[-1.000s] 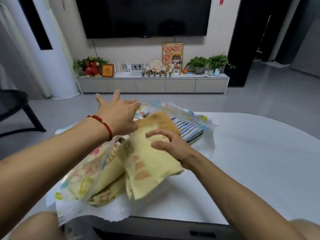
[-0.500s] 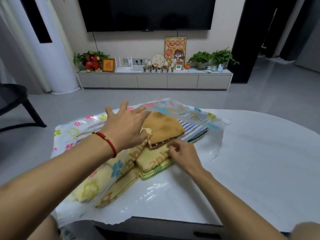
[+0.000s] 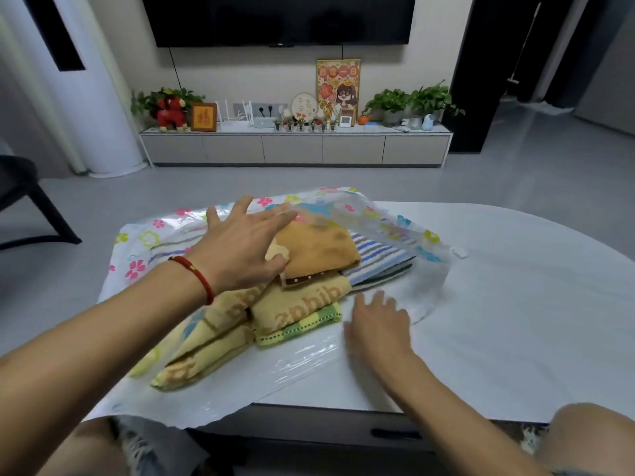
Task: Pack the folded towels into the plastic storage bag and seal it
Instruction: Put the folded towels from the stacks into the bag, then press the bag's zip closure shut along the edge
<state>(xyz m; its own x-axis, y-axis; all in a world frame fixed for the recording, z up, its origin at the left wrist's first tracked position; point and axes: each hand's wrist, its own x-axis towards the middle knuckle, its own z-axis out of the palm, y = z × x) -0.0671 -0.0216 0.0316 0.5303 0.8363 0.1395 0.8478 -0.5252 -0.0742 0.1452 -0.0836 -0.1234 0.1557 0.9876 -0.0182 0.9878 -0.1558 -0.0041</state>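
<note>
Both hands spread — left hand (image 3: 240,249) presses towels (image 3: 302,290); right hand (image 3: 376,324) flat on bag (image 3: 309,359).

Folded towels (image 3: 302,297) stacked inside open, flower-printed plastic bag (image 3: 161,231), unsealed

- low grey cabinet (image 3: 295,149) against the pale wall;
- black television (image 3: 278,18) above it;
- potted plants (image 3: 409,101) on its right end;
- grey floor (image 3: 515,180) before it
</note>
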